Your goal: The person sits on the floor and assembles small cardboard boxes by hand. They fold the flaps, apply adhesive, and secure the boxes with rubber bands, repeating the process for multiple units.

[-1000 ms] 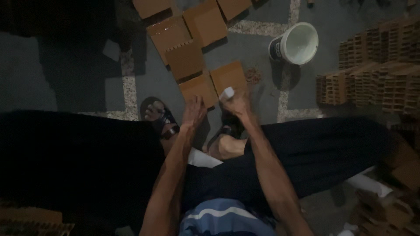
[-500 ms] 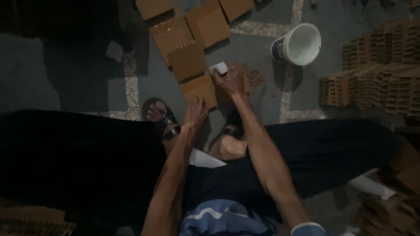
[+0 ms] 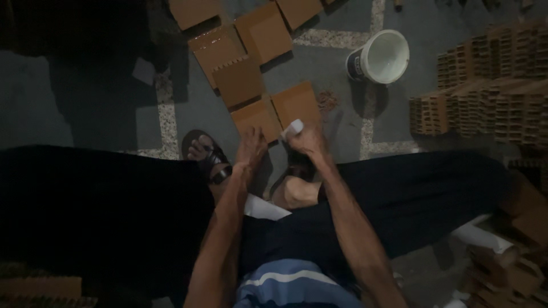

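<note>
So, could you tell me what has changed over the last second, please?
The right hand, gripping a small white block, slid forward across the brown panel half a second ago and has now drawn back to its near edge. The left hand stayed pressed on the neighbouring panel. The white bucket and the stacks did not move.

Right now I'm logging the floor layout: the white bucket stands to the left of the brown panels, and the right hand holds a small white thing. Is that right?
Not quite. The head view shows the white bucket to the right of the brown panels, not the left. The right hand does hold a small white thing.
</note>
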